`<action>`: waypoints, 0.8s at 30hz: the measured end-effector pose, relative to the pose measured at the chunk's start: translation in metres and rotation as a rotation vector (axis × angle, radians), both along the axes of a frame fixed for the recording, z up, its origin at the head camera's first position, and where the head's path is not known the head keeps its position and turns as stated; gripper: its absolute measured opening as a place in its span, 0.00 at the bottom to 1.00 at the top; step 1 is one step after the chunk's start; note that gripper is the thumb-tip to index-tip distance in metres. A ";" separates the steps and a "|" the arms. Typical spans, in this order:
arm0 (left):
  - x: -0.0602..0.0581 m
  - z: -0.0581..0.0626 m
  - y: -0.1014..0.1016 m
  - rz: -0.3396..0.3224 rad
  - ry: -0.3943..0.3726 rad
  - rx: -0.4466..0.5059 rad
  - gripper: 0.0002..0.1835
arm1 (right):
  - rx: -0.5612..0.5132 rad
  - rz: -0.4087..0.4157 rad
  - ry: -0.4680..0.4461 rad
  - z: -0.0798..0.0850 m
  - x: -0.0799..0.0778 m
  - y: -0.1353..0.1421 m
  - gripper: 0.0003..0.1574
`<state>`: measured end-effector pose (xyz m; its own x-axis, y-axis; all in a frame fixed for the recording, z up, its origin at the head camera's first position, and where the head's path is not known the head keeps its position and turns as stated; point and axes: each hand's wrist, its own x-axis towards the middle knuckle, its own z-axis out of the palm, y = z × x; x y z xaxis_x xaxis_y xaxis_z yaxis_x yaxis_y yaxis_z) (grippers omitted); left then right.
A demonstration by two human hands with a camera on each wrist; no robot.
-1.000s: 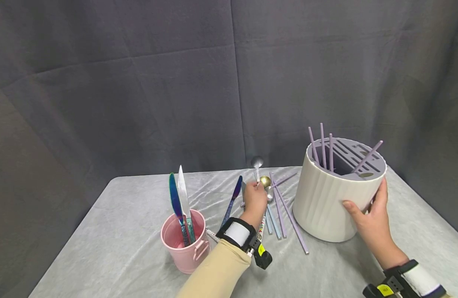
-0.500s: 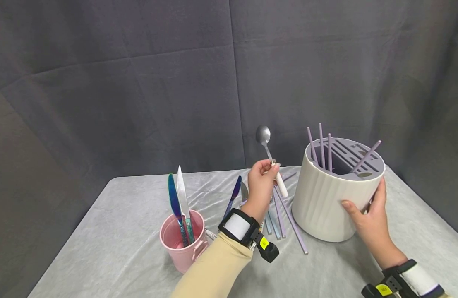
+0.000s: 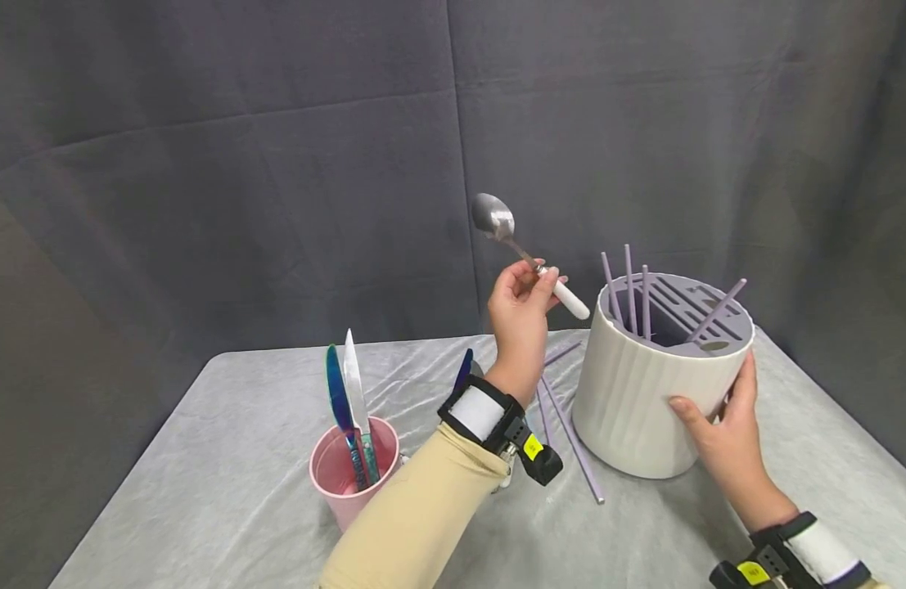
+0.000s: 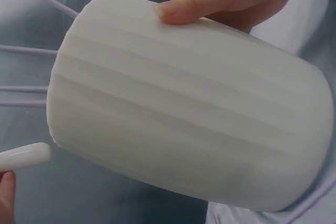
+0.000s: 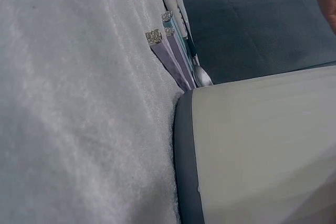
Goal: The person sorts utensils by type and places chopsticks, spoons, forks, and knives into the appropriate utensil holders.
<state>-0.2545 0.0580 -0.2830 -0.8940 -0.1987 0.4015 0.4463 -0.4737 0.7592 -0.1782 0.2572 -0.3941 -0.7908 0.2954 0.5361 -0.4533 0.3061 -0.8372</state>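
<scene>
Backdrop: dark grey cloth (image 3: 276, 204), hung behind the far edge of a desk (image 3: 224, 466) covered in pale grey fabric.
Left hand: pinches one spoon (image 3: 497, 219) around the top of its white handle, above the far edge; bowl up and to the left, handle end near the holder's rim, apart from it in the left wrist view.
Right hand: grips the white fluted cutlery holder (image 3: 637, 417), which stands toward the desk's right edge; thumb on the near wall, fingers around the right side.
Spoon handling: the step looks like bringing the spoon to the holder. A steeper, handle-down angle would likely suit the opening, clear of the upright sticks; the right hand should brace the wall without pushing it.
Holder: one, with one slotted grey lid (image 3: 734, 323) and four lavender chopsticks (image 3: 646, 303) standing in it, one leaning right.
Pink bucket (image 3: 340, 509): one, toward the desk's left side, holding two knives: one iridescent blue knife (image 3: 338, 393), one silver-bladed knife (image 3: 355, 393).
Loose cutlery: three lengths of lavender chopstick (image 3: 574, 446) and one dark-blue blade (image 3: 464, 368) show between bucket and holder; the right wrist view adds one spoon bowl (image 5: 203, 76). The left arm covers part, so the full count cannot be told.
</scene>
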 end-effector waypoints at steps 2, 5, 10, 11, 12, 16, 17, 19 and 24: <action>-0.002 0.006 0.004 0.004 0.017 0.010 0.10 | 0.002 -0.002 -0.013 0.000 0.000 0.000 0.60; -0.005 0.013 0.011 -0.012 0.042 0.004 0.10 | 0.004 -0.005 -0.027 0.000 0.000 0.000 0.61; -0.011 0.013 0.023 -0.007 0.079 -0.109 0.10 | 0.001 -0.005 -0.024 -0.002 -0.001 0.001 0.61; -0.011 0.011 0.024 -0.001 0.084 -0.142 0.10 | -0.001 -0.004 -0.019 -0.002 -0.001 0.001 0.60; -0.012 0.009 0.026 0.002 0.088 -0.179 0.09 | -0.003 -0.002 -0.016 -0.002 -0.001 0.001 0.60; -0.011 0.003 0.028 0.014 0.090 -0.360 0.09 | -0.007 0.006 -0.013 -0.003 0.000 0.000 0.60; -0.011 0.003 0.028 0.024 0.094 -0.413 0.09 | -0.005 0.009 -0.015 -0.002 0.000 0.000 0.60; -0.009 0.003 0.027 0.053 0.108 -0.510 0.08 | -0.006 0.011 -0.018 -0.002 0.000 0.000 0.61; -0.006 0.004 0.024 0.129 0.145 -0.668 0.08 | -0.004 0.001 -0.034 0.000 -0.002 0.000 0.61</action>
